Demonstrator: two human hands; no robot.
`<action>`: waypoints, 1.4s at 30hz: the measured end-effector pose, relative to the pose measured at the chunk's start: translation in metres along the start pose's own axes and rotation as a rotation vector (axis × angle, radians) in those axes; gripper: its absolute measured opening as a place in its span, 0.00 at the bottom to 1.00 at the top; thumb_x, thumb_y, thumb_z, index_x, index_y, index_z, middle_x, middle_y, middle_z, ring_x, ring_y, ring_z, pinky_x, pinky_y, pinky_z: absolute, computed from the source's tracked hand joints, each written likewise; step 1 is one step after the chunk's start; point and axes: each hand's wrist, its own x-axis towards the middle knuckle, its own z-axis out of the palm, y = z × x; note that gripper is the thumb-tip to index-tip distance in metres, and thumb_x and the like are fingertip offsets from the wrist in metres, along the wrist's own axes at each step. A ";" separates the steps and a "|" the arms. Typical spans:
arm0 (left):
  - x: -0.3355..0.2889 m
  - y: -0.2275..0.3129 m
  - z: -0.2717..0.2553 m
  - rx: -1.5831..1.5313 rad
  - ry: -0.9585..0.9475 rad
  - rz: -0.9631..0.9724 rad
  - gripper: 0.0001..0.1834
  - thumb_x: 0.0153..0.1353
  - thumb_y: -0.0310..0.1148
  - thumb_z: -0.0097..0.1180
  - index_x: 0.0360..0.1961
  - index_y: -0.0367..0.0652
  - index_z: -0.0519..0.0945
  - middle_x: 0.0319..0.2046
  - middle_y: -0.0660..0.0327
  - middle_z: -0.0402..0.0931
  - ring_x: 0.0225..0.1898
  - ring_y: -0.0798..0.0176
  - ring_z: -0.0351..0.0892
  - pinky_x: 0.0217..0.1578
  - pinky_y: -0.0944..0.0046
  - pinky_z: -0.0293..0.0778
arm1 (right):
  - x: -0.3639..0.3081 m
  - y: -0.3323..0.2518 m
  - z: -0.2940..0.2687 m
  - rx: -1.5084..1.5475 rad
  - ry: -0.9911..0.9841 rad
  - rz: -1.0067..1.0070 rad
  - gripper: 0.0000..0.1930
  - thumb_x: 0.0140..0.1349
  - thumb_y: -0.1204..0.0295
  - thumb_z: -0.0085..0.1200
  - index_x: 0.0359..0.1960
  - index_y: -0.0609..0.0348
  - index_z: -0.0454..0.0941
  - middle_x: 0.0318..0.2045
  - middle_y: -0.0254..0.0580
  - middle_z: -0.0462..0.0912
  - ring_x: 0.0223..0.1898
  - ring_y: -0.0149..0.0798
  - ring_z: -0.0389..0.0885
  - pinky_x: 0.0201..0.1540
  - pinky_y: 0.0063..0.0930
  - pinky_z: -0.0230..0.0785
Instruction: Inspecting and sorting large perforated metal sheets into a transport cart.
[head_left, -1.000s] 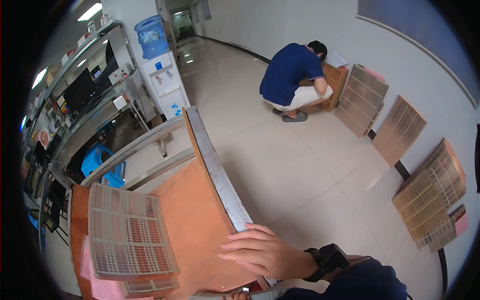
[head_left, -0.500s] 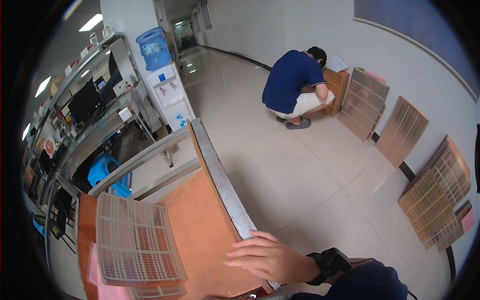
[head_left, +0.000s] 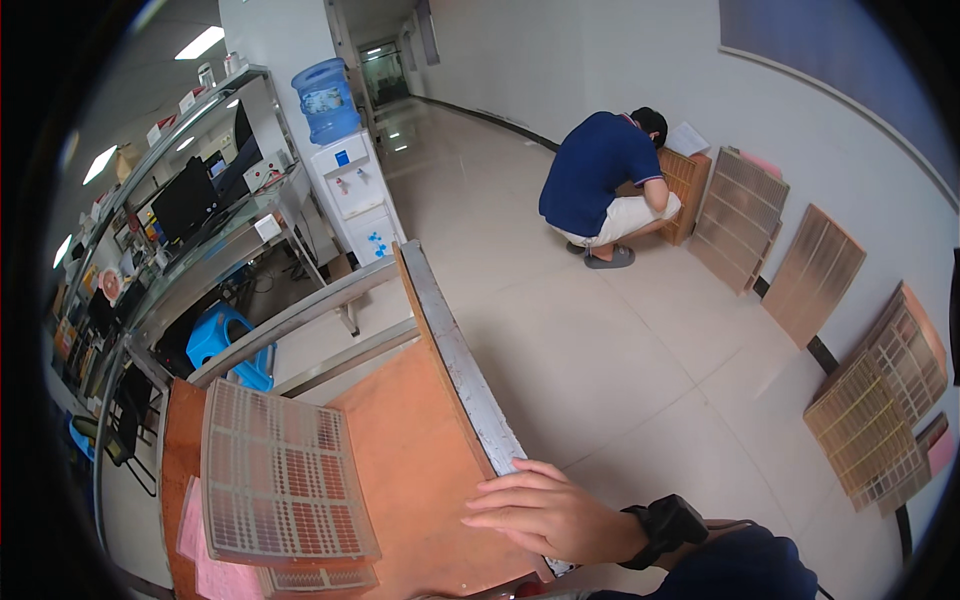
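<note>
My right hand [head_left: 545, 512], with a black device strapped at the wrist, lies over the side rail [head_left: 465, 350] of a cart. Its fingers are stretched out, close together, pointing left over the orange board [head_left: 395, 430] inside. That rail is grey metal with a brown wooden edge. Left of the hand, apart from it, a stack of patterned panels [head_left: 285, 475] rests in the cart, the top one printed with a pale grid of slots. Pink sheets [head_left: 225, 575] stick out under the stack. My left hand does not show.
A person [head_left: 605, 185] in a navy shirt squats by brown panels [head_left: 738, 215] leaning on the right wall. More panels [head_left: 865, 425] lean nearer. Past the cart's left end stand a blue stool [head_left: 230, 340], a desk with a monitor [head_left: 185, 205] and a water dispenser [head_left: 350, 190].
The whole view has shifted slightly, so the cart and surroundings appear a little lower and further right. My right hand keeps its place on the rail.
</note>
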 end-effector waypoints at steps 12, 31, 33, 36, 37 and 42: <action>-0.023 0.046 -0.079 -0.220 0.252 -0.072 0.13 0.64 0.30 0.47 0.46 0.34 0.75 0.43 0.49 0.76 0.48 0.53 0.74 0.51 0.62 0.66 | 0.002 -0.001 0.005 -0.024 0.013 -0.024 0.17 0.56 0.74 0.53 0.49 0.49 0.76 0.49 0.30 0.76 0.55 0.32 0.69 0.62 0.37 0.52; -0.222 0.071 -0.163 -0.155 0.740 -0.462 0.15 0.65 0.28 0.44 0.50 0.33 0.74 0.45 0.52 0.77 0.49 0.58 0.73 0.53 0.63 0.65 | 0.023 -0.123 0.061 0.202 -0.372 -0.388 0.15 0.57 0.73 0.52 0.47 0.55 0.77 0.44 0.39 0.78 0.45 0.40 0.77 0.51 0.38 0.66; -0.243 0.069 -0.151 -0.466 0.782 -0.346 0.18 0.66 0.28 0.42 0.55 0.32 0.69 0.50 0.49 0.73 0.51 0.57 0.72 0.53 0.59 0.66 | 0.011 -0.136 0.104 0.404 -0.531 -0.323 0.14 0.56 0.75 0.51 0.46 0.57 0.78 0.43 0.42 0.80 0.44 0.43 0.78 0.49 0.37 0.69; -0.275 0.087 -0.148 -0.589 1.024 -0.588 0.15 0.63 0.26 0.44 0.50 0.32 0.72 0.42 0.54 0.77 0.44 0.64 0.76 0.51 0.67 0.67 | -0.001 -0.157 0.185 0.500 -0.753 -0.350 0.14 0.58 0.75 0.50 0.47 0.57 0.76 0.45 0.44 0.79 0.44 0.47 0.77 0.49 0.35 0.69; -0.292 0.081 -0.140 -0.560 1.090 -0.664 0.15 0.63 0.25 0.44 0.50 0.32 0.73 0.42 0.55 0.77 0.44 0.64 0.75 0.50 0.67 0.68 | -0.004 -0.162 0.208 0.535 -0.792 -0.310 0.14 0.58 0.75 0.49 0.48 0.59 0.75 0.45 0.47 0.79 0.46 0.49 0.76 0.50 0.35 0.68; -0.407 0.030 -0.066 -0.491 1.503 -1.139 0.13 0.64 0.26 0.45 0.46 0.32 0.74 0.41 0.56 0.76 0.43 0.67 0.74 0.44 0.69 0.69 | -0.009 -0.207 0.320 0.624 -0.885 -0.381 0.16 0.58 0.76 0.48 0.50 0.63 0.73 0.47 0.53 0.76 0.50 0.52 0.73 0.53 0.36 0.65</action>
